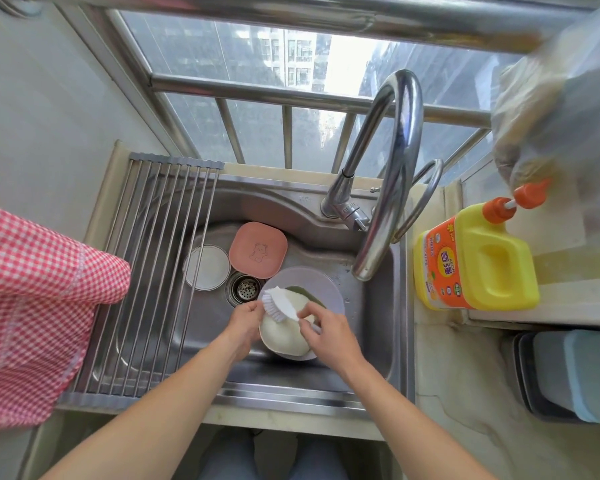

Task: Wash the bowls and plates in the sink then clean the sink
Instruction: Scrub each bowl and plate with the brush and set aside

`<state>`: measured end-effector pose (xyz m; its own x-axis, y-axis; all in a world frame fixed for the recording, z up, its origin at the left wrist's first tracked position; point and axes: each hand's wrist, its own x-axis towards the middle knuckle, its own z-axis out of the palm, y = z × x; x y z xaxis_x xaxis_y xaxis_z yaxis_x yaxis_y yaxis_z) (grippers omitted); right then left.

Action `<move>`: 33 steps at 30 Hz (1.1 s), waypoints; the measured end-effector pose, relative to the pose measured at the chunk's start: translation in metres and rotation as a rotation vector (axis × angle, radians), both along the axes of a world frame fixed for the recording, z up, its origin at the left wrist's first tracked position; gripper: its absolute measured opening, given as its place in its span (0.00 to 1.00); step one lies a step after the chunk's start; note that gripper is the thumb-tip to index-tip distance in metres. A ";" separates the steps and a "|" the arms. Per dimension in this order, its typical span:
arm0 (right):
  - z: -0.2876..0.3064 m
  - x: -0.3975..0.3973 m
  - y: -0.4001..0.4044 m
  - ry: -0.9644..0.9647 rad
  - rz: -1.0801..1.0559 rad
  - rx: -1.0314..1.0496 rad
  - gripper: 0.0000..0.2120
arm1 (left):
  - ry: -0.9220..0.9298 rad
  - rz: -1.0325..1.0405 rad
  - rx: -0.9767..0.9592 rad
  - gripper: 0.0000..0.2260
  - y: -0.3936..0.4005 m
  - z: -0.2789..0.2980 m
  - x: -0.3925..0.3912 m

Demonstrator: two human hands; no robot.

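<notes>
A small white round bowl is being held tilted over the stainless steel sink, approx. at its centre-front, by the left hand, fingers curled round the bowl's left rim. A white plastic scrub brush w/ white bristles is being gripped by the right hand, fingers & thumb wrapped round its handle end; bristle end is being pressed against the bowl's upper-left edge. Just behind the bowl, a pale translucent round plate w/ a dark green item on it is being partly overlapped by bowl & brush. A pink rounded-square plate w/ bear motif is lying at sink rear, beside a white round plate to its left; the drain strainer is sitting between them & the bowl. The curved chrome faucet is being left w/ spout over the sink's right side. A yellow-and-orange detergent bottle w/ orange pump is standing on the right counter; a roll-up metal drying rack is covering the sink's left part, w/ red-white checked cloth at far left.
</notes>
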<state>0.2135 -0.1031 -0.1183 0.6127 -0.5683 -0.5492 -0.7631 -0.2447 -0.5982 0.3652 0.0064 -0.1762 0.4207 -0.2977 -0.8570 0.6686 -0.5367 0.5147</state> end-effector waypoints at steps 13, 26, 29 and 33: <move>-0.006 -0.008 0.006 0.100 -0.054 -0.164 0.06 | -0.003 0.076 0.005 0.09 0.003 -0.001 0.001; -0.004 -0.008 0.013 0.019 0.069 -0.198 0.04 | 0.006 0.131 -0.008 0.10 0.007 -0.003 -0.003; 0.001 -0.006 0.024 -0.020 0.229 -0.197 0.03 | 0.027 0.161 0.006 0.08 0.007 -0.001 -0.005; -0.011 -0.015 0.006 0.167 -0.047 -0.250 0.05 | 0.042 0.197 0.005 0.07 0.010 -0.003 -0.011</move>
<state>0.1983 -0.0970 -0.1297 0.4956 -0.7241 -0.4797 -0.8598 -0.3308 -0.3890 0.3539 0.0165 -0.1790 0.4341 -0.2087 -0.8764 0.7821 -0.3954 0.4816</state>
